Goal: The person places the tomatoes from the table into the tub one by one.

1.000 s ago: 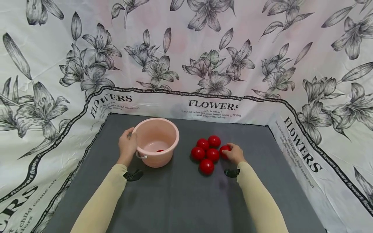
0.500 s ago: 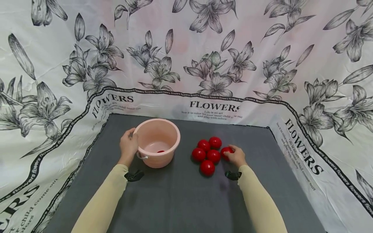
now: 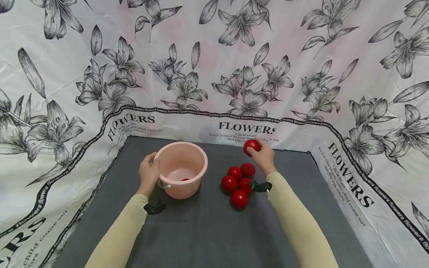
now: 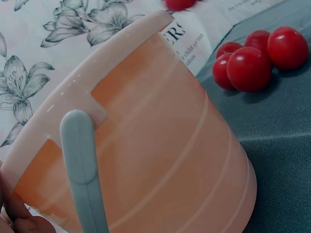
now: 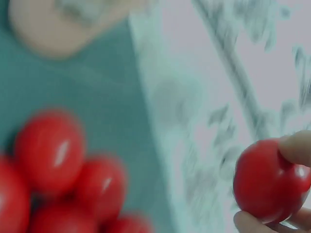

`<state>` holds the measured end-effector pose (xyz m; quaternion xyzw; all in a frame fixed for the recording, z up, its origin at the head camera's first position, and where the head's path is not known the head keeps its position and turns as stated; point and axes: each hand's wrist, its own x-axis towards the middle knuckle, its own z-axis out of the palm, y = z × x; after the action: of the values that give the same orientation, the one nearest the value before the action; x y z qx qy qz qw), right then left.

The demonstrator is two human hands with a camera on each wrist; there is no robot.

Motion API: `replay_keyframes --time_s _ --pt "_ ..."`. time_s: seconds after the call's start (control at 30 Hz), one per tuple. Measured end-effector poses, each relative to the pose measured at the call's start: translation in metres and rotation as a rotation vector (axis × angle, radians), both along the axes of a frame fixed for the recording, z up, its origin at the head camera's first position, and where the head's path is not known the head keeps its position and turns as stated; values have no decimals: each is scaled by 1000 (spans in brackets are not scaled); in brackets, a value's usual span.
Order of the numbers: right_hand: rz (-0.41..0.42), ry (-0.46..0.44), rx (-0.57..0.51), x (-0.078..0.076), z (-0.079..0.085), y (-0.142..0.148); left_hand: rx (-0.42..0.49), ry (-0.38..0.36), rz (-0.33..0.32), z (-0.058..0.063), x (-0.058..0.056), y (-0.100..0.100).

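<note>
My left hand (image 3: 149, 174) grips the left side of the rim of a pink plastic bucket (image 3: 182, 191), which stands upright on the table. In the left wrist view its grey handle (image 4: 80, 155) hangs down and fingertips (image 4: 34, 225) show at the rim. A bit of something red (image 3: 185, 179) shows inside the bucket; the rest is hidden by the wall. Raised above the table, my right hand (image 3: 264, 158) holds a glossy red tomato (image 3: 251, 147) between thumb and fingers. Below it, several more tomatoes (image 3: 239, 199) lie clustered together, one partly covered by the wrist camera.
A dark grey cloth (image 3: 207, 230) covers the table. White flower-printed fabric (image 3: 246, 126) rises behind and at both sides, close beyond the bucket and the tomatoes.
My right hand has taken a tomato from the right side of the cluster and lifted it up and slightly left. The left hand stays on the bucket.
</note>
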<state>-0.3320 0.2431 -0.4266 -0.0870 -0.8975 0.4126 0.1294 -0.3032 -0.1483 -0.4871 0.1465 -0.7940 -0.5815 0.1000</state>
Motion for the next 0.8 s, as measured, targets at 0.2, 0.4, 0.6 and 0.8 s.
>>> replay_keyframes --time_s 0.2,0.4,0.6,0.8 --pt "205 122 -136 -4 35 -86 5 -5 7 -1 1 -4" --pt "415 83 -68 2 32 -164 -9 2 9 0 1 -4" --pt "589 -38 162 13 2 -205 -23 15 26 2 3 1" --pt "656 -155 261 18 -13 -220 -20 29 19 3 3 3"
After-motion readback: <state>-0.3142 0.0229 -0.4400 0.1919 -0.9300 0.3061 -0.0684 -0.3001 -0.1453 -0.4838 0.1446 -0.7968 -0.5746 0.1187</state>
